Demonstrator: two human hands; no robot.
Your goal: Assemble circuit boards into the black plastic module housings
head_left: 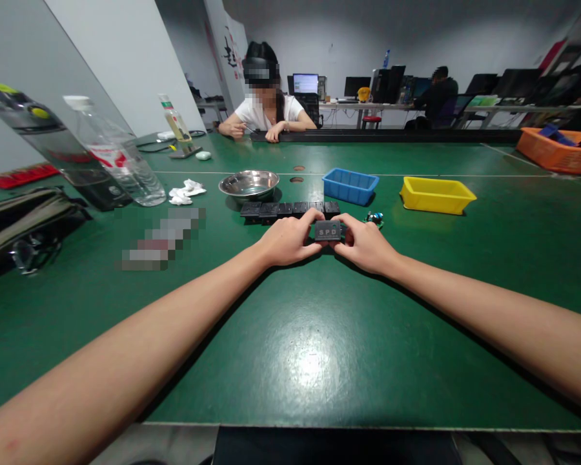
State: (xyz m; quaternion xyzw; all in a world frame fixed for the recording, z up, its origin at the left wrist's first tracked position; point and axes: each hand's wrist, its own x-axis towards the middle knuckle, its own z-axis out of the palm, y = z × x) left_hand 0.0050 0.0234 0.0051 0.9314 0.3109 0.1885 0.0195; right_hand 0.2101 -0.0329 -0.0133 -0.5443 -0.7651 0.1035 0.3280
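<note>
Between my two hands is a small black box marked "SPD" (328, 231), its lettered face turned toward me. My left hand (290, 240) pinches its left side with thumb and fingers. On the other side, my right hand (365, 242) grips the right edge in the same way. Just behind the box, a row of several similar black boxes (268, 212) stands on the green table (290, 361), partly hidden by my fingers. A small blue and dark item (374, 218), too small to name, lies behind my right hand.
Beyond the row stand a metal bowl (249, 186), a blue bin (350, 186) and a yellow bin (437, 195). Bottles (121, 158), crumpled tissue (187, 192) and a bag (24, 219) are at left. An orange basket (561, 152) sits far right. Another person (271, 110) sits opposite.
</note>
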